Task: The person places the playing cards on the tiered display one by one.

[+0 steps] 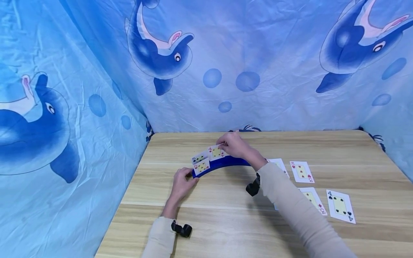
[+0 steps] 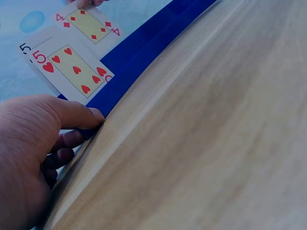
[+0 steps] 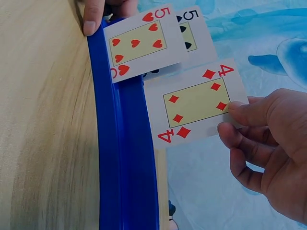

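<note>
A curved blue card holder (image 1: 226, 162) stands on the wooden table (image 1: 226, 222). My left hand (image 1: 188, 176) grips its left end, thumb in front and fingers curled behind, as the left wrist view shows the hand (image 2: 84, 127) on the holder (image 2: 144, 52). In the slot stand a five of hearts (image 1: 202, 166) and, behind it, a five of spades (image 1: 198, 157). My right hand (image 1: 226, 145) pinches a four of diamonds (image 1: 215, 153) by its top edge at the holder. In the right wrist view that hand (image 3: 230, 117) holds the four of diamonds (image 3: 196, 103) beside the holder (image 3: 124, 143).
Several cards lie face up on the table to the right: a three of hearts (image 1: 301, 171), a four of spades (image 1: 340, 206), and two more partly hidden by my right forearm. Blue dolphin-print cloth (image 1: 226, 71) walls the table at the back and both sides.
</note>
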`<control>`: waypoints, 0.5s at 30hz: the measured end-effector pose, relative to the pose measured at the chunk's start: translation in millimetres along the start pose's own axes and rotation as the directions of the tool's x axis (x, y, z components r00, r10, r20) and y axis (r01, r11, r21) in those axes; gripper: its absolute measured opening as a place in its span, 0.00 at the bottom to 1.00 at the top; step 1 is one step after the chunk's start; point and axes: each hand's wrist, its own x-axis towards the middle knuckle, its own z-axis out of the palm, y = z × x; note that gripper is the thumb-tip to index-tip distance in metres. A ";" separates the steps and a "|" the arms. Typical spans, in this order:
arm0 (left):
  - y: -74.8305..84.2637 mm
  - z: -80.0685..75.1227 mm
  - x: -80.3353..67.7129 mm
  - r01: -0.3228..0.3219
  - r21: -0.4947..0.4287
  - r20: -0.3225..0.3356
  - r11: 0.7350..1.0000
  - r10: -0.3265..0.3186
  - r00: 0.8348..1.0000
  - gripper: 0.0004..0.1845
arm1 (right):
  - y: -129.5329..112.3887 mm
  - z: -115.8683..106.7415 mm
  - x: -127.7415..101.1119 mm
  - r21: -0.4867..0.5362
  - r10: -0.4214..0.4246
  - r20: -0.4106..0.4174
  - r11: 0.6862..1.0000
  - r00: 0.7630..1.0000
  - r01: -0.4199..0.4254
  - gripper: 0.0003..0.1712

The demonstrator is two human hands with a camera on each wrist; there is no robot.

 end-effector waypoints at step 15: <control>-3.0 1.4 2.4 -0.035 -0.002 -0.022 0.999 0.035 0.999 0.16 | 4.4 4.5 0.8 0.030 0.019 0.011 0.999 1.000 -0.019 0.10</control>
